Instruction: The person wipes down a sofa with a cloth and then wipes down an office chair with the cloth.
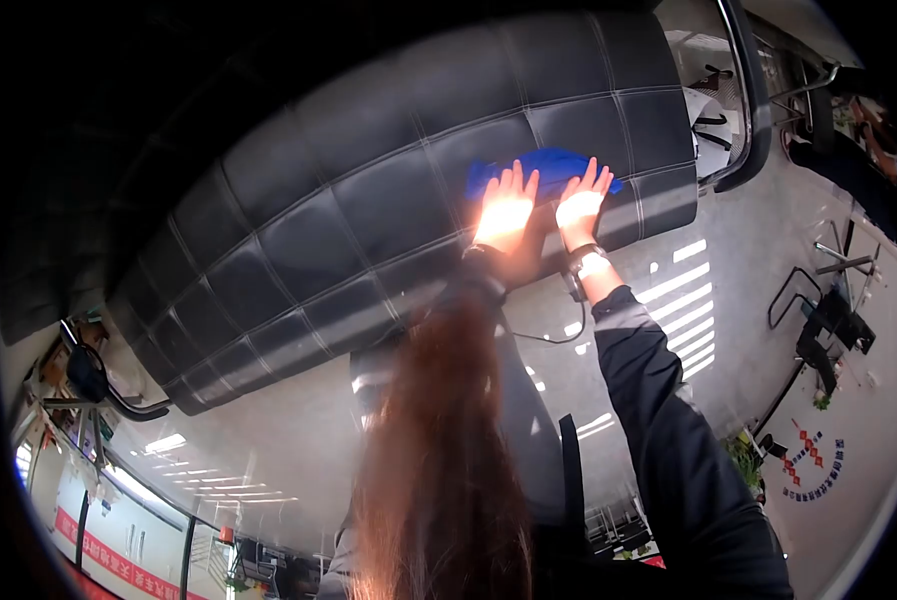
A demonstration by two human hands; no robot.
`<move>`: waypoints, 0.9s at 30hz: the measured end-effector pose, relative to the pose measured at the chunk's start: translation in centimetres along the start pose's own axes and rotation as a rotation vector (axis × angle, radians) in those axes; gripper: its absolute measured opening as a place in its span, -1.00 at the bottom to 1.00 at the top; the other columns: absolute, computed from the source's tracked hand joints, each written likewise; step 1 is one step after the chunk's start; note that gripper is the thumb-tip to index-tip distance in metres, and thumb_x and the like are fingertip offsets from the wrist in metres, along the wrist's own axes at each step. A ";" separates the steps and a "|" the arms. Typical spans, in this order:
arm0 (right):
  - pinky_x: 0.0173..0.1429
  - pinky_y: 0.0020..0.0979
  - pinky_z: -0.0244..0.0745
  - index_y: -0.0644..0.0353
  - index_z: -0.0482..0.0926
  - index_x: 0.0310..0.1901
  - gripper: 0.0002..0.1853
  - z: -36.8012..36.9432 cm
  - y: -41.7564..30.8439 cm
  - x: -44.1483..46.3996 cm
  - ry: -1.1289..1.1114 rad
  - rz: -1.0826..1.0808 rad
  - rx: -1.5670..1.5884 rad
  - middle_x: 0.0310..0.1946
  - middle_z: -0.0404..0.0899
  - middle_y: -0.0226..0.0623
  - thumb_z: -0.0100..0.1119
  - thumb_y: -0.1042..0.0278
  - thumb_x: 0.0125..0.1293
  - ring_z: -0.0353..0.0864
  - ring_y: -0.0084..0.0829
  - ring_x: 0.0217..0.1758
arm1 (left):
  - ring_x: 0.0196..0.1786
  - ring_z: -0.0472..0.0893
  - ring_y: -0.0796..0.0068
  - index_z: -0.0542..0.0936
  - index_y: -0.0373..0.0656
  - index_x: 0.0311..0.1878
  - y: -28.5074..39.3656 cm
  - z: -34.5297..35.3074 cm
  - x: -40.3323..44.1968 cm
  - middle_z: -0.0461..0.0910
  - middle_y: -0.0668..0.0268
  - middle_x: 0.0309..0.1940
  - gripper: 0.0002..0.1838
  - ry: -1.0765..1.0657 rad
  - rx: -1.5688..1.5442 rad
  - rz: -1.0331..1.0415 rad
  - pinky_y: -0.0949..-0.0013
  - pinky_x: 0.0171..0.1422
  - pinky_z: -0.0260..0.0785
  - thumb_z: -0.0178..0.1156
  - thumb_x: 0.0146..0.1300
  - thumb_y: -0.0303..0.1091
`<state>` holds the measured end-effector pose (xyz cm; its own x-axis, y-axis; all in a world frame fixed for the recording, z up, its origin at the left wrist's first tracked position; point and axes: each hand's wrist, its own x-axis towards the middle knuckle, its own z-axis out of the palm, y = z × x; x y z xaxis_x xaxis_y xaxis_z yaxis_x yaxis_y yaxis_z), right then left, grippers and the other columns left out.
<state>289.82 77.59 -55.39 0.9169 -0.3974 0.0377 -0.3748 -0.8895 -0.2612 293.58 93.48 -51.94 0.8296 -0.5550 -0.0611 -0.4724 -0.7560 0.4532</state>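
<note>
On the black quilted sofa seat (318,240) lies a bunched blue cloth (556,162), near the seat's right end. My left hand (509,212) rests on its near left part, fingers stretched out. Just beside it, my right hand (582,209) presses flat on the right part of the cloth, fingers extended forward. Strong sunlight washes out the backs of both hands. A band (586,259) circles my right wrist. The cloth's portion beneath my palms is hidden.
Black curved armrest frames (753,100) bound the sofa's ends. White bags (710,135) sit beyond the right end. A thin dark cable (548,340) hangs below my hands. Long hair (433,450) covers part of the lower view. Black chair-like furniture (833,320) stands at right.
</note>
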 end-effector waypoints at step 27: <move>0.57 -0.06 0.11 0.49 0.30 0.36 -0.37 21.1 -72.3 -21.4 -0.366 -1.047 0.232 0.46 0.20 0.19 0.13 0.38 0.30 0.10 0.05 0.59 | 0.23 0.49 0.04 0.44 0.16 0.40 -52.1 -22.4 -47.1 0.44 0.07 0.27 -0.22 0.283 0.300 -0.940 0.10 0.21 0.41 0.19 0.05 -0.64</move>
<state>300.19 155.19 -57.63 0.7641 0.6415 0.0681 0.5998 -0.6677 -0.4408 285.76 166.81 -52.80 0.9239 0.3796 -0.0471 0.3824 -0.9199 0.0865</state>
